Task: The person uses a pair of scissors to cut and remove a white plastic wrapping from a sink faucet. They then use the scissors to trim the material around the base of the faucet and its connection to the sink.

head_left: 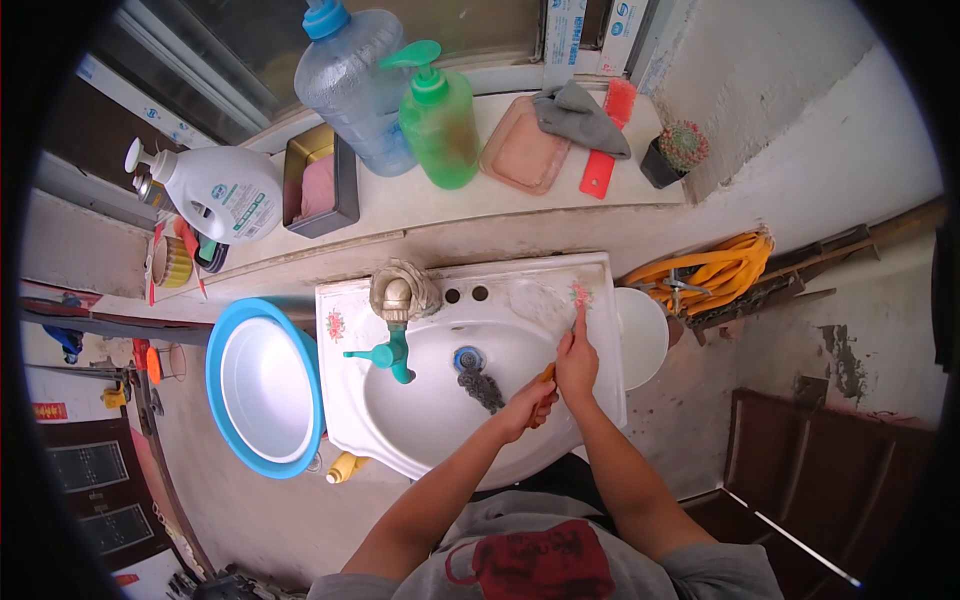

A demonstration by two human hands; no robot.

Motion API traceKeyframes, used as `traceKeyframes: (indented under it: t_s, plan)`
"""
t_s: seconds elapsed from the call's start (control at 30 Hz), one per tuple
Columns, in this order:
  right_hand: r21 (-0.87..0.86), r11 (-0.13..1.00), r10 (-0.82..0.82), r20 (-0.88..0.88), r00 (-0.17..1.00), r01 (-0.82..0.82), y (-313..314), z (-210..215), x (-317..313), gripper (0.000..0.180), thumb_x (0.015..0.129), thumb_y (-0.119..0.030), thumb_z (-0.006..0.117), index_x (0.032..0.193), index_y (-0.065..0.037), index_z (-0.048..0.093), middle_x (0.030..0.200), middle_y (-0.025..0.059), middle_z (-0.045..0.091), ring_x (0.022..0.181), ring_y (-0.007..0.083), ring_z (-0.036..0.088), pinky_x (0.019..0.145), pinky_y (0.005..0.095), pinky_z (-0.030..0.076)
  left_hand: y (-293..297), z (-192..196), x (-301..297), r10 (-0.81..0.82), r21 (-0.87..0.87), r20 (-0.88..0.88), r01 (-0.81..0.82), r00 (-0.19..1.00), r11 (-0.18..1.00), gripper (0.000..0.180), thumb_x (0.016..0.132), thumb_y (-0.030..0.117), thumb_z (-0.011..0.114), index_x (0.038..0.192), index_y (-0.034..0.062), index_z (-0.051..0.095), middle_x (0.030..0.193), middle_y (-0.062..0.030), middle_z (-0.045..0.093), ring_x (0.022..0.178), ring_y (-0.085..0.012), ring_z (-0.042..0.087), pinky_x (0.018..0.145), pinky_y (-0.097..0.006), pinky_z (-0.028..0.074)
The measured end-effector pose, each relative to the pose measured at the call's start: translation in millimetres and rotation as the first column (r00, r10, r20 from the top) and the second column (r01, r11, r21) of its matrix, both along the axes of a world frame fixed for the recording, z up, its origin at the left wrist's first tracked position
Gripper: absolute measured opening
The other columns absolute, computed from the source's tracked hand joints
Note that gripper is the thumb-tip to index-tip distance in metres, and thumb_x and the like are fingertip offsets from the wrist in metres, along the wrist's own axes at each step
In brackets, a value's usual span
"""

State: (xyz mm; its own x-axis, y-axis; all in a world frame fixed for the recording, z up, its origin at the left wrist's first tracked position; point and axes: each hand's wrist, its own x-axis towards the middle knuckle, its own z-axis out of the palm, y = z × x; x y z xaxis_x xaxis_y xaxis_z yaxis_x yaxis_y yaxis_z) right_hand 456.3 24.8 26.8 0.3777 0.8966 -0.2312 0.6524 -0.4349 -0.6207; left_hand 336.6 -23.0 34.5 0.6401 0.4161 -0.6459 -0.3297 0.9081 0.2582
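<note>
My left hand is closed over the front right of the white sink. A slim yellow-orange piece, like a handle, pokes out of its fist; its kind cannot be made out. Close beside it, my right hand stretches its index finger toward a red flower print on the sink's right rim. The other right fingers look bent, and nothing shows in them. A dark grey fuzzy strip lies in the basin, running from the blue-ringed drain toward my left hand; whether it joins the handle is unclear.
A teal tap rises at the sink's back left. A blue basin with a white one inside stands left. Along the ledge are a white jug, a green pump bottle, a soap dish and a cactus. A yellow hose hangs right.
</note>
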Motion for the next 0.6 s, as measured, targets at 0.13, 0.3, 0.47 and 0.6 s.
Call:
traceKeyframes:
  t_s: [0.13, 0.3, 0.47, 0.6]
  plan:
    - [0.073, 0.995, 0.056, 0.134, 0.989, -0.066, 17, -9, -15, 0.049, 0.086, -0.017, 0.048, 0.133, -0.008, 0.039, 0.064, 0.019, 0.058, 0.059, 0.036, 0.058, 0.058, 0.0452, 0.046, 18, 0, -17, -0.035, 0.015, -0.056, 0.035, 0.998, 0.999, 0.024, 0.087, 0.036, 0.044, 0.084, 0.0132, 0.045, 0.073, 0.003, 0.043, 0.055, -0.0067, 0.032, 0.047, -0.02, 0.027]
    - [0.029, 0.989, 0.137, 0.19, 0.972, -0.145, 32, -15, -62, 0.051, 0.083, -0.018, 0.049, 0.132, -0.006, 0.039, 0.063, 0.0157, 0.06, 0.057, 0.0328, 0.059, 0.053, 0.0447, 0.047, 22, 6, -57, 0.02, 0.024, -0.176, -0.016, 0.984, 1.0, 0.023, 0.087, 0.037, 0.045, 0.087, 0.0136, 0.045, 0.073, 0.0025, 0.044, 0.053, -0.0065, 0.032, 0.045, -0.019, 0.028]
    - [0.055, 0.965, 0.25, 0.096, 0.963, -0.256, 49, -12, -77, 0.051, 0.083, -0.022, 0.051, 0.132, -0.013, 0.041, 0.065, 0.0167, 0.061, 0.059, 0.035, 0.06, 0.058, 0.0456, 0.048, 24, 8, -65, 0.272, -0.038, 0.052, -0.27, 0.961, 0.962, 0.032, 0.087, 0.037, 0.042, 0.104, 0.0106, 0.047, 0.081, -0.0023, 0.045, 0.06, -0.0118, 0.037, 0.053, -0.023, 0.033]
    - [0.016, 0.999, 0.048, 0.062, 0.997, -0.049, 39, -8, -40, 0.049, 0.086, -0.029, 0.047, 0.134, -0.024, 0.039, 0.071, 0.0154, 0.063, 0.062, 0.0348, 0.061, 0.062, 0.0453, 0.048, 42, -5, -36, 0.269, -0.187, 0.215, -0.231, 0.939, 0.955, 0.034, 0.087, 0.038, 0.04, 0.105, 0.0102, 0.047, 0.082, -0.0042, 0.045, 0.062, -0.0135, 0.038, 0.055, -0.024, 0.034]
